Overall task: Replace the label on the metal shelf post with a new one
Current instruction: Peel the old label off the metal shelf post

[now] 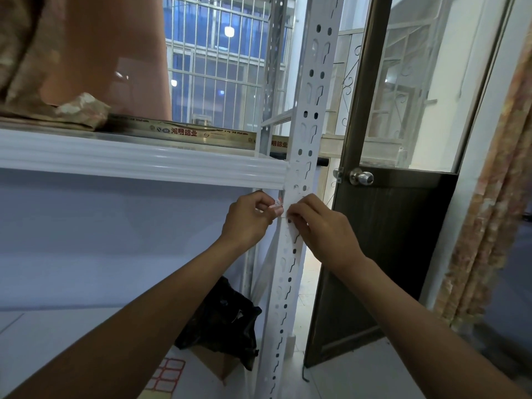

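The white perforated metal shelf post runs up the middle of the view. Just below the white shelf beam, both hands meet at the post. My left hand pinches a small white label with red print between thumb and fingertips, at the post's left edge. My right hand rests on the post's front face, fingertips pressed against it beside the label. Whether the label sticks to the post is hidden by the fingers. A sheet of red-bordered blank labels lies on the lower shelf at the bottom.
A black plastic bag on a cardboard piece sits on the lower shelf by the post. A dark door with a metal knob stands open just right of the post. Long gold packaged strips and a stone chunk lie on the upper shelf.
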